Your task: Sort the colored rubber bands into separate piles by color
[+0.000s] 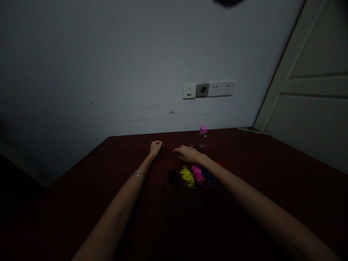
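Observation:
My left hand (156, 148) rests on the dark red table with its fingers curled closed. Whatever is in them, if anything, is too small and dim to make out. Across from it, my right hand (186, 153) is held low over the table, fingers stretched to the left and apart. Below my right hand and forearm lie loose heaps of stringy loops: a black heap (173, 177), a yellow heap (187, 177), a pink heap (199, 174) and a blue heap (210, 177) partly hidden by the forearm. A few strands (192, 146) show just behind the right hand.
A clear bottle (202, 140) with a pink cap stands behind my right hand. The table (130, 148) meets a pale wall (136, 65) with sockets and switches (220, 89). On the right is a panelled door (312, 105). The light is dim.

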`<state>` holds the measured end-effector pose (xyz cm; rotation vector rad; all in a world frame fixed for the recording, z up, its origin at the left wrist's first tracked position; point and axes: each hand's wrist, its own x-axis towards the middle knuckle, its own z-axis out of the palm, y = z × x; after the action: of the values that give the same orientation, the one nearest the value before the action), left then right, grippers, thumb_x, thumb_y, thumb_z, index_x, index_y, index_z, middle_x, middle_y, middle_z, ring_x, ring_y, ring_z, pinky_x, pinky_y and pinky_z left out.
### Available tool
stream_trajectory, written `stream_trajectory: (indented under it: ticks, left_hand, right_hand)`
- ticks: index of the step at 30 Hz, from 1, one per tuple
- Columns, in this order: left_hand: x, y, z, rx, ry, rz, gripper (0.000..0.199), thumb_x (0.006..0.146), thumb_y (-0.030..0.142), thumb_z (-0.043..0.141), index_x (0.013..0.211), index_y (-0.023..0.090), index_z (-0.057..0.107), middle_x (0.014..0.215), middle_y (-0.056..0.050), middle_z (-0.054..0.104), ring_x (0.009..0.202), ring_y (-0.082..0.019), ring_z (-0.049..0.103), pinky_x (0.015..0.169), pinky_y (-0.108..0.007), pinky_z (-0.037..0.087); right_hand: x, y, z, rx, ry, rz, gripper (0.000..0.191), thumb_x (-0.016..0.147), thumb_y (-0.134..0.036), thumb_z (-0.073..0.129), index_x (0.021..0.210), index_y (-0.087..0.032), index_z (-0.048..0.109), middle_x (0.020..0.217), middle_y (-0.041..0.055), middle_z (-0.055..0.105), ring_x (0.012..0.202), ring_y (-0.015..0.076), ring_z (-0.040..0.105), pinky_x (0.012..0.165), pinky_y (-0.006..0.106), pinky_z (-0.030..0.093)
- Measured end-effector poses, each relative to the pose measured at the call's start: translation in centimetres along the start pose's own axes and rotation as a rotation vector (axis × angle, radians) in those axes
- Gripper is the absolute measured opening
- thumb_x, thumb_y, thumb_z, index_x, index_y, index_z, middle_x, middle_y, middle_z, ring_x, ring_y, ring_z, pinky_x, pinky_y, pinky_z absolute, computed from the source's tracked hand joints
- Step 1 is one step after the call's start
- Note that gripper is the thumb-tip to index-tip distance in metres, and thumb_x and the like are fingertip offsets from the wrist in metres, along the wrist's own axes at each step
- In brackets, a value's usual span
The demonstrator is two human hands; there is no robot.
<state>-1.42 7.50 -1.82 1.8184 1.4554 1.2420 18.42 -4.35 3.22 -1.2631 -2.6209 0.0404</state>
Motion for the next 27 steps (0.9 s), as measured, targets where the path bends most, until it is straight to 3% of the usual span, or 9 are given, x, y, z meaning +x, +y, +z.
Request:
stream_trajectory:
  ticks: [6,11,17,27]
  left_hand:
    - [0.1,-0.3,0.1,0.035,0.009,0.020,0.027,0.066,0.032,0.044,0.057,0.014,0.062,0.054,-0.002,0.057,0.057,-0.014,0.051,0.055,-0.022,0.035]
    - [0.1,-0.3,0.1,0.033,-0.006,0.014,0.027,0.066,0.032,0.044,0.057,0.014,0.062,0.051,-0.001,0.055,0.055,-0.013,0.050,0.055,-0.022,0.035]
    - [0.0,-0.1,0.0,0.060,0.002,0.024,0.026,0.066,0.031,0.045,0.056,0.015,0.062,0.054,-0.002,0.057,0.058,-0.014,0.051,0.058,-0.023,0.036]
    - [-0.1,0.2,-0.1,0.079,-0.012,0.016,0.025,0.067,0.029,0.044,0.057,0.014,0.063,0.055,-0.002,0.058,0.058,-0.014,0.052,0.056,-0.022,0.035]
  right_hand:
    - [-2.2,1.0,-2.3,0.191,0.024,0.076,0.041,0.070,-0.011,0.048,0.109,-0.017,0.059,0.091,0.0072,0.065,0.075,0.0151,0.058,0.065,0.024,0.041]
    - [-4.4,1.7,-3.7,0.317,-0.074,0.106,0.042,0.063,-0.005,0.046,0.101,-0.015,0.064,0.076,0.0033,0.065,0.063,0.0111,0.055,0.056,0.020,0.038]
    - [-6.3,1.4,-3.4,0.345,-0.131,0.145,0.042,0.058,-0.005,0.046,0.096,-0.013,0.064,0.070,0.0024,0.064,0.059,0.0114,0.054,0.052,0.020,0.038]
    - [-6.5,1.7,-3.3,0.427,-0.150,0.151,0.034,0.065,-0.014,0.048,0.094,-0.014,0.065,0.071,0.0016,0.064,0.059,0.0107,0.054,0.053,0.020,0.039]
